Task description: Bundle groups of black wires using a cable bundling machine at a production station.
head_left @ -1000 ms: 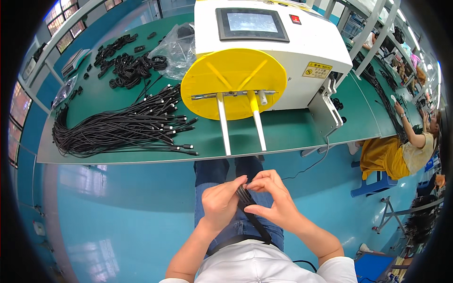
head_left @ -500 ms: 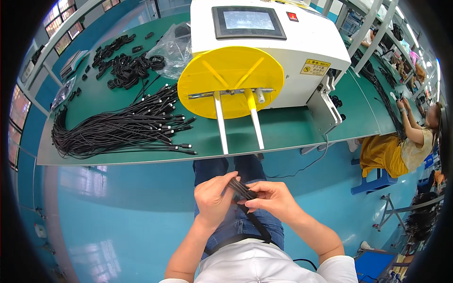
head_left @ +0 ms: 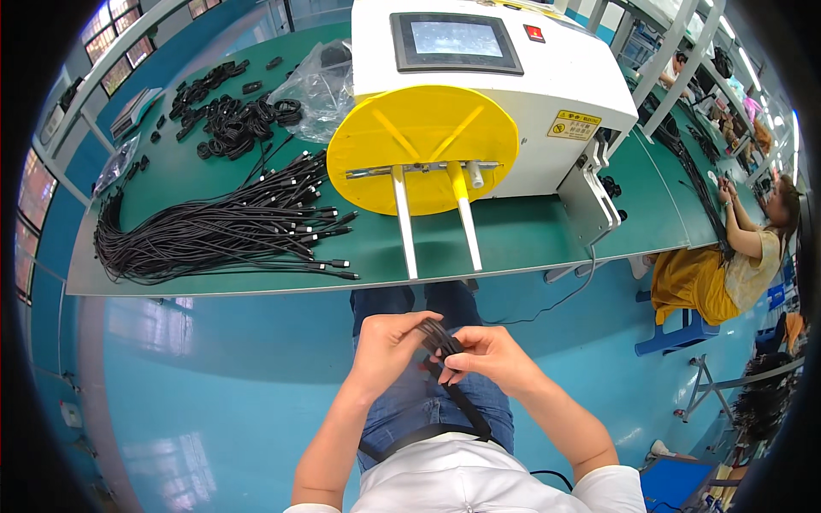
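A coiled black cable bundle sits between both hands above my lap. My left hand closes around its left end. The fingers of my right hand pinch the bundle's middle, where a black tie or loose end sticks out. A black strap runs down from the hands to my waist. A white winding machine with a yellow disc and two pegs stands on the green table ahead.
A long pile of loose black cables lies on the table's left part, with several wound black coils and a clear plastic bag behind it. A seated person works at the right. The floor is blue.
The hands have shifted slightly and drawn together on the bundle; my right fingers now pinch its middle, where earlier they held its right end.
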`<state>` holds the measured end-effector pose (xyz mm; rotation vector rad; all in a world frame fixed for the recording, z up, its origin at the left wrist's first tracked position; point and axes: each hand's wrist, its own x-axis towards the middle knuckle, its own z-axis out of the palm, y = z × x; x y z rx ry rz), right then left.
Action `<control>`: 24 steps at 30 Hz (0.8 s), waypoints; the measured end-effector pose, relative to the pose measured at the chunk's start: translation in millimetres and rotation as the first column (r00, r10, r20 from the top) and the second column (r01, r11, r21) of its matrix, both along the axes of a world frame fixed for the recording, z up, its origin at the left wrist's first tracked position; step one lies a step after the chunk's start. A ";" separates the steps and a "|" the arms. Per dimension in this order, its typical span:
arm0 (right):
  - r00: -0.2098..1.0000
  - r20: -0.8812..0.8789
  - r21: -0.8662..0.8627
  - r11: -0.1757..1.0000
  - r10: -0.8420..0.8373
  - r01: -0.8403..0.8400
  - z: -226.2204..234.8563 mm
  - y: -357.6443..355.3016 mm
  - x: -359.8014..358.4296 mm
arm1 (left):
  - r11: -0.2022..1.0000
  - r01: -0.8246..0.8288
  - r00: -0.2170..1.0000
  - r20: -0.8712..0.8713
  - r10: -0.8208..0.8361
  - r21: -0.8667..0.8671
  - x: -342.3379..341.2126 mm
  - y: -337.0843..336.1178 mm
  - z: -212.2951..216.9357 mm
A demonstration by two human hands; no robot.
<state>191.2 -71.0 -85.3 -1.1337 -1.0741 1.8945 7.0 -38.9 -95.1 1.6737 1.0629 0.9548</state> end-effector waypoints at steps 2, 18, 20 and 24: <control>0.999 -0.024 -0.023 0.999 0.026 -0.026 -1.1 2.5 1.8 | 0.999 -0.024 0.999 0.025 0.025 -0.041 2.4 0.7 -3.9; 0.998 -0.045 -0.042 0.998 -0.041 0.039 0.8 5.8 8.1 | 0.745 0.044 0.971 -0.205 0.127 0.666 9.1 7.5 -3.7; 0.981 0.038 0.202 0.963 -0.192 0.181 -7.8 3.7 3.3 | 0.764 -0.037 0.984 -0.110 0.140 0.645 17.6 2.1 -0.3; 0.933 0.213 0.435 0.883 -0.291 0.176 -13.3 2.1 2.5 | 0.911 -0.379 0.787 0.463 0.408 -0.159 28.9 -14.1 7.0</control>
